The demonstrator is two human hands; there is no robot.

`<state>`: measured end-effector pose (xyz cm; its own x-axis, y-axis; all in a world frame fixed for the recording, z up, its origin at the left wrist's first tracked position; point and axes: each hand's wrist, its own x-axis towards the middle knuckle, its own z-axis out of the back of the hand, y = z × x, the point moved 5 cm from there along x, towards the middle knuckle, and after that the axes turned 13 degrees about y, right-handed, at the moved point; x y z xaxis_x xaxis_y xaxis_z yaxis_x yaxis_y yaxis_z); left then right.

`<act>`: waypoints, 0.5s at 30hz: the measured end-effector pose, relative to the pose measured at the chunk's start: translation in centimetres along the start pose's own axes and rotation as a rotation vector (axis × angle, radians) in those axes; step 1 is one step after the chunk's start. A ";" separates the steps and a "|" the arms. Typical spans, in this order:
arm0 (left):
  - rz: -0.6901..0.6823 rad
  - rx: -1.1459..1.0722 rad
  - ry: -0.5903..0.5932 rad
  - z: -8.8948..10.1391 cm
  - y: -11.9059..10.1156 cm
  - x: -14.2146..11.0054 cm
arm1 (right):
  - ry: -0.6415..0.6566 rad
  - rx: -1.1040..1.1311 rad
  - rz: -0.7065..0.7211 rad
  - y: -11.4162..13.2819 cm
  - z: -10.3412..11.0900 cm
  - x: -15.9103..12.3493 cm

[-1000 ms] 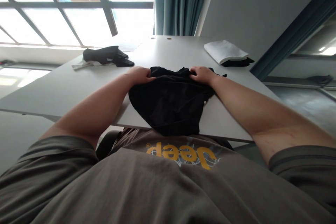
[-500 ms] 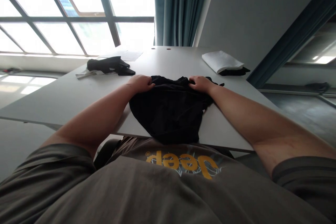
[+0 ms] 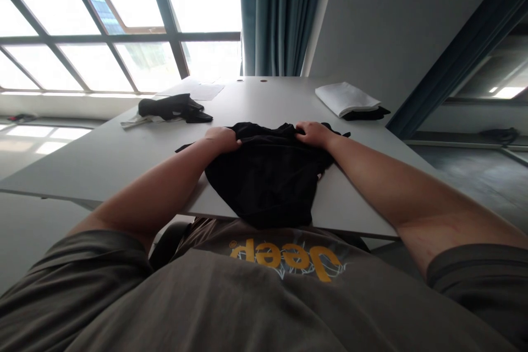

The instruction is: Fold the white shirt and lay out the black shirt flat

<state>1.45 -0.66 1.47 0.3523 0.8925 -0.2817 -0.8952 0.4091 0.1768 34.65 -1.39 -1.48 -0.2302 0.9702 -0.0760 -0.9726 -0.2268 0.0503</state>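
Note:
A black shirt lies bunched on the white table, its lower part reaching the near edge against my body. At its far left part, my left hand is closed on the cloth; a black corner pokes out to the left past the wrist. My right hand grips the far right part, fingers curled into the fabric, with another bit of cloth showing beyond the knuckles. Folds run between the two hands. What kind of shirt it is cannot be made out fully.
Dark clothing lies over something white at the back left. A folded white cloth rests on a black one at the back right. Pale sheets lie near the window, and a blue curtain hangs behind the table.
My left hand has shifted slightly toward me, and a black corner of cloth now shows left of its wrist. The right hand keeps its hold. The view has tilted a little.

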 end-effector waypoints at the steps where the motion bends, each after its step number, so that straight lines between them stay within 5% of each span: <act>1: 0.021 -0.010 0.011 0.0 -0.1 0.0 | -0.001 -0.001 0.000 0.0 0.0 0.0; 7: 0.064 -0.089 0.053 -0.1 0.4 0.3 | 0.012 -0.008 -0.001 0.3 0.1 0.0; 12: 0.098 -0.131 -0.160 0.3 0.8 -0.3 | 0.019 -0.003 -0.003 0.4 0.1 -0.1; 15: 0.005 -0.124 -0.123 -0.5 0.6 0.2 | 0.021 -0.001 0.003 0.4 0.1 -0.2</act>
<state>0.86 -0.29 1.09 0.3716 0.9141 -0.1623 -0.9212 0.3848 0.0577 34.31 -1.66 -1.36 -0.2335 0.9675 -0.0967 -0.9720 -0.2297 0.0490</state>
